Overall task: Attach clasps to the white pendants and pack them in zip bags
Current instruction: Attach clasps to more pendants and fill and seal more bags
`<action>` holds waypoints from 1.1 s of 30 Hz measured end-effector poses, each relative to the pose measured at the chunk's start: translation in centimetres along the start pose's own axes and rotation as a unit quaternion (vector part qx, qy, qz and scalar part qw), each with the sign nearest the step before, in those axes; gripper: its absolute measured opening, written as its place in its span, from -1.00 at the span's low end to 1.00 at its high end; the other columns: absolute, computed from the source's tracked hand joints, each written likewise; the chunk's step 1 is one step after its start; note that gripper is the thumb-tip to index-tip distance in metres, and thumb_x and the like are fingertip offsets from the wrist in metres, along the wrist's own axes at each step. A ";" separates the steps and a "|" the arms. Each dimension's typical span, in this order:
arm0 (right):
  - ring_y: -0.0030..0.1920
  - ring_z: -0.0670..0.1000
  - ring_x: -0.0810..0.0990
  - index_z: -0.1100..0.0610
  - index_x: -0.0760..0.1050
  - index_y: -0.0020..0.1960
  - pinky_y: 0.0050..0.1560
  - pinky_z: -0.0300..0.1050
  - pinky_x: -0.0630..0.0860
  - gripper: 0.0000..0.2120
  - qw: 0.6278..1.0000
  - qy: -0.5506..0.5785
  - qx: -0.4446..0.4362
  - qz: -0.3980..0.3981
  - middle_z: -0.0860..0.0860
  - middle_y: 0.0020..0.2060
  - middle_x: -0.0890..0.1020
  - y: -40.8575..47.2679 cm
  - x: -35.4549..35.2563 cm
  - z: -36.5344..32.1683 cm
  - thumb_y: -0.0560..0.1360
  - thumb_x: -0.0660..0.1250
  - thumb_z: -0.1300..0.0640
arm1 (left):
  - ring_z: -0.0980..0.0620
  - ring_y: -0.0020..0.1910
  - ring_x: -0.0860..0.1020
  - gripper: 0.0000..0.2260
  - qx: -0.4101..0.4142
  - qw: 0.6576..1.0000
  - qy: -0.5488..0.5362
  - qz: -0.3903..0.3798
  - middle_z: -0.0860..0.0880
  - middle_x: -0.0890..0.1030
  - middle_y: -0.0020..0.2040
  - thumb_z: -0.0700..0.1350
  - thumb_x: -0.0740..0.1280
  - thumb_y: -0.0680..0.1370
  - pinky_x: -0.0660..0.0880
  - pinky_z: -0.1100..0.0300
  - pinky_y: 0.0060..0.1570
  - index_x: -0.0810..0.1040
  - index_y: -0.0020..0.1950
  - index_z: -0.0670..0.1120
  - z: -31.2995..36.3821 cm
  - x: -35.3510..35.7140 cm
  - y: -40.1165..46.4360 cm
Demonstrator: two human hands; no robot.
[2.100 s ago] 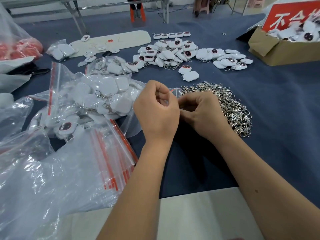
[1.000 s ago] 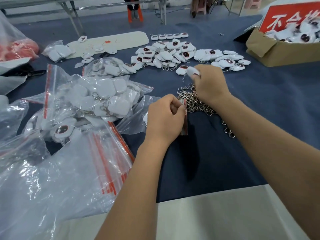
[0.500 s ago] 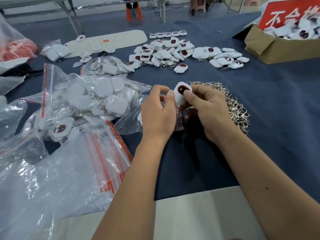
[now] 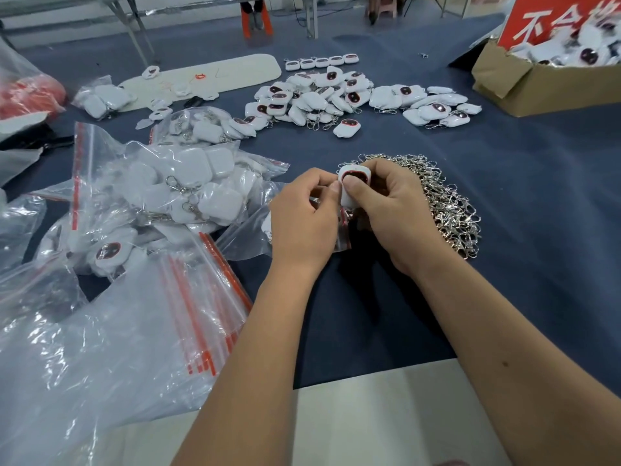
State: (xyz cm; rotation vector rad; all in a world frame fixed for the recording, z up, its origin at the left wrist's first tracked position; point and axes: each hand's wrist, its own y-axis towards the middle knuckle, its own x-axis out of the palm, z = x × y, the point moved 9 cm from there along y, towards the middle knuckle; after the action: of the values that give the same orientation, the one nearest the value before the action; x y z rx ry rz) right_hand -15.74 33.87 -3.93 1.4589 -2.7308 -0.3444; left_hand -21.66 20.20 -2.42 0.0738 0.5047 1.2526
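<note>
Your right hand (image 4: 393,213) pinches a white pendant (image 4: 353,188), thumb on its face, dark red window up, held just above the table in front of the clasp heap (image 4: 447,203). Your left hand (image 4: 302,220) meets it, thumb and fingertip pinched at the pendant's left edge, and under both hands hangs a small zip bag (image 4: 248,237); whether your left fingers also grip its red strip, I cannot tell.

Containers now. To your left, a clear filled bag (image 4: 188,190) bulges with white pendants, clasps showing through the plastic. Nearer you lies a stack of flat bags (image 4: 188,314), red zip lines fanned out. Far right, a cardboard box (image 4: 537,85) holds more pendants, with a red sign (image 4: 544,18) standing in it.

The table (image 4: 537,230) is covered in dark blue cloth, with loose pendants (image 4: 336,99) spread across the far middle. A pale board (image 4: 386,415) sits at the near edge. Beyond, metal table legs and grey floor.
</note>
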 end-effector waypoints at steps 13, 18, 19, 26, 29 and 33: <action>-0.22 0.00 0.51 0.21 0.57 -0.09 -0.16 -0.04 0.49 -0.87 1.000 0.024 0.003 -0.001 0.06 -0.24 0.57 -0.2 0.0 -0.3 0.53 0.36 0.13 | 0.08 -0.21 0.62 -0.83 0.014 1.000 0.009 -0.019 0.08 0.68 -0.24 -0.15 0.36 0.62 0.61 -0.07 -0.09 0.72 -0.09 -0.07 0.1 0.2 -0.1; -0.22 -0.02 0.52 0.17 0.57 -0.09 -0.16 -0.05 0.50 -0.91 0.999 0.041 0.007 -0.005 0.04 -0.25 0.56 -0.2 -0.1 -0.2 0.55 0.36 0.16 | 0.06 -0.22 0.62 -0.83 0.021 1.000 0.010 -0.018 0.08 0.68 -0.25 -0.15 0.36 0.62 0.60 -0.02 -0.11 0.72 -0.11 -0.08 0.0 0.3 -0.1; -0.21 -0.01 0.53 0.19 0.57 -0.06 -0.14 -0.01 0.53 -0.92 0.999 0.035 0.005 -0.012 0.04 -0.24 0.58 -0.2 0.1 -0.1 0.57 0.36 0.17 | 0.08 -0.22 0.62 -0.83 0.019 1.000 0.004 -0.009 0.09 0.67 -0.26 -0.15 0.36 0.62 0.60 0.02 -0.12 0.70 -0.13 -0.07 0.0 0.1 0.0; -0.12 -0.05 0.66 0.19 0.63 0.10 -0.06 -0.07 0.62 -0.86 0.999 0.023 -0.009 -0.025 0.04 -0.13 0.70 -0.2 0.2 0.1 0.58 0.38 0.35 | 0.10 -0.24 0.59 -0.82 0.000 0.999 0.025 0.020 0.06 0.65 -0.28 -0.12 0.37 0.62 0.50 0.22 -0.17 0.66 -0.17 -0.09 -0.5 -0.2 0.0; -0.23 -0.14 0.61 0.24 0.62 0.12 -0.19 -0.25 0.51 -0.88 1.000 0.030 -0.006 0.000 0.07 -0.14 0.69 -0.1 -0.2 0.2 0.60 0.37 0.32 | 0.13 -0.26 0.56 -0.87 -0.027 0.997 0.068 0.030 0.05 0.64 -0.27 -0.13 0.38 0.59 0.47 0.24 -0.19 0.64 -0.15 -0.10 -1.1 -0.3 -0.1; -0.30 -0.14 0.58 0.23 0.63 0.09 -0.26 -0.24 0.49 -0.91 0.999 0.044 0.002 0.020 0.05 -0.19 0.69 -0.1 -0.5 0.3 0.61 0.38 0.28 | 0.11 -0.33 0.53 -0.82 -0.064 0.993 0.091 0.049 0.02 0.62 -0.28 -0.02 0.50 0.49 0.44 0.29 -0.30 0.57 -0.17 -0.08 -1.6 -0.8 -0.3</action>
State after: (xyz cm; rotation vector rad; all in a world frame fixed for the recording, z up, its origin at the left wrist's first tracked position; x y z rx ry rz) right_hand -15.37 34.30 -4.17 1.3844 -2.6884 -0.2670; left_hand -22.24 19.05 -3.70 -0.1262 0.5825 1.3919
